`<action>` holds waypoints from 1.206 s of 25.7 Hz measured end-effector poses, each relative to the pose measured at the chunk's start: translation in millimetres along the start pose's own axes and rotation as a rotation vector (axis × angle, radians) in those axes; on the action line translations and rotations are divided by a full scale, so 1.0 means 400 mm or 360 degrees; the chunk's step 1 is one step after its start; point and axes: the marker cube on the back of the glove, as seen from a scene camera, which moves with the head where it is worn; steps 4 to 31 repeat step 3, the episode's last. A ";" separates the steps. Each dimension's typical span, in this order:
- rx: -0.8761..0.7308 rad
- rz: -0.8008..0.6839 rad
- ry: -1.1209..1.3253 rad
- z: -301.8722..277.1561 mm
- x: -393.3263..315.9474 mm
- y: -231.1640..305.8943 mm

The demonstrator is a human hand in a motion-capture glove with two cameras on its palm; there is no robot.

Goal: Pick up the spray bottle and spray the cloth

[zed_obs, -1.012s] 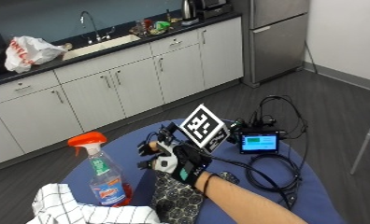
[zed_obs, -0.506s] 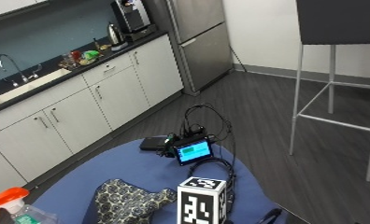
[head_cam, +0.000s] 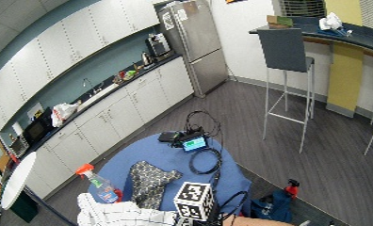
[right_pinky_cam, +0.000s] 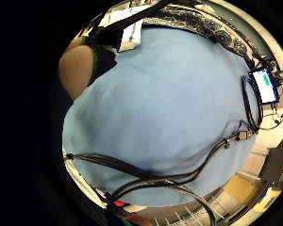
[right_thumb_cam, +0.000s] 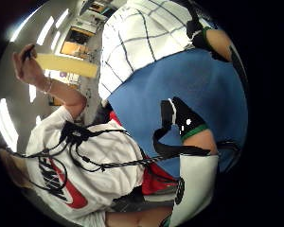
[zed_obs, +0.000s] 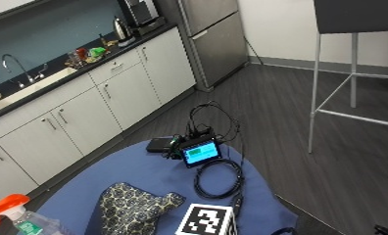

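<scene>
Spray bottle point(zed_obs: 14, 215) half cut off; right hand hidden.

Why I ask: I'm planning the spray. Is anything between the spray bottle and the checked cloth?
Nothing visible is. The spray bottle stands right beside the checked cloth on the blue table. The patterned cloth lies off to the side.

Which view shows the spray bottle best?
The wide outside view: the whole spray bottle stands on the blue table beside the checked cloth. The outside view crops it at the corner; neither palm view shows it.
</scene>
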 end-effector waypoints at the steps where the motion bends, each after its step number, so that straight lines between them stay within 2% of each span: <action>1: -0.0003 0.0000 -0.0003 -0.001 0.001 0.000; 31: -0.0001 0.0000 -0.0001 -0.004 0.002 0.000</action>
